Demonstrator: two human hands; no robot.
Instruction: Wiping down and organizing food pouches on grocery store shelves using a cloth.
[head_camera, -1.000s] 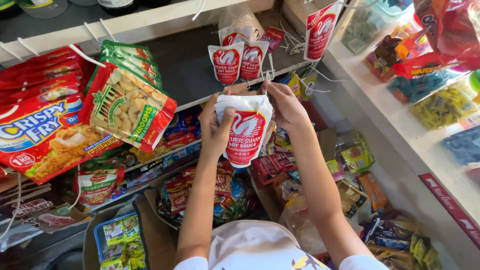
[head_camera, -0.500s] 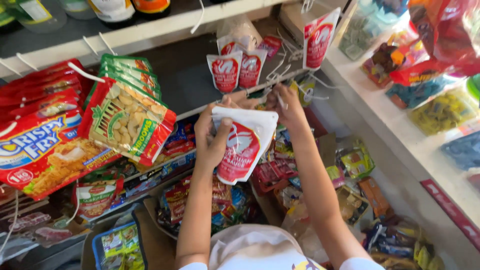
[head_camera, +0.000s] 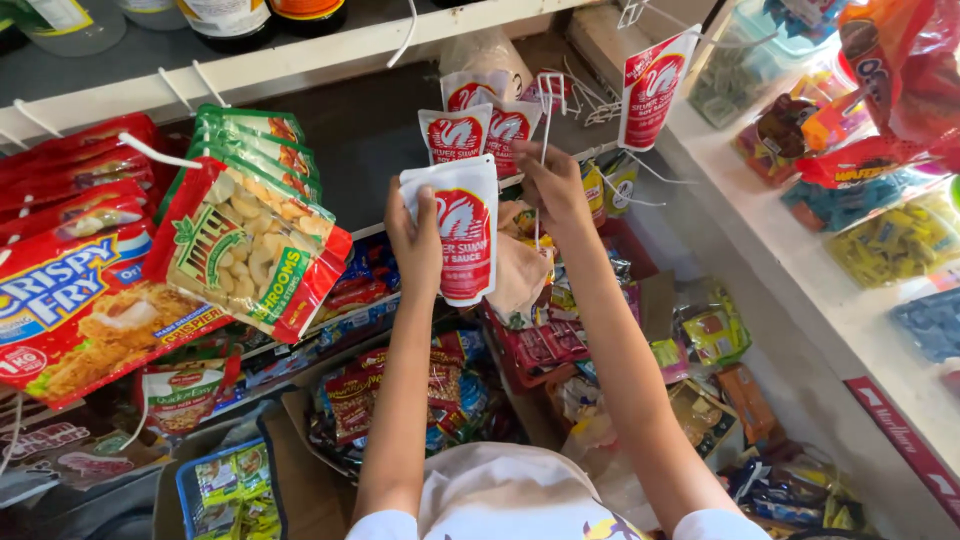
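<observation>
White-red sauce pouch (head_camera: 455, 238) upright; held

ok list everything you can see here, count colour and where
white sauce pouch: one, white with a red panel, held up in the left hand at centre
hanging sauce pouches: about three, white and red, on a hook behind the held one
single sauce pouch: one, white and red, on a hook upper right
wire hook: one, white, at the right hand's fingertips
mushroom packs: several, green and red, hanging left of centre
breading mix packs: several, red, far left
bottles: a few, only bases visible, top shelf
candy tubs: several, clear, right counter
mixed sachets: many, assorted colours, lower bins
left hand: gripping the pouch's left edge
right hand: at the hook
</observation>
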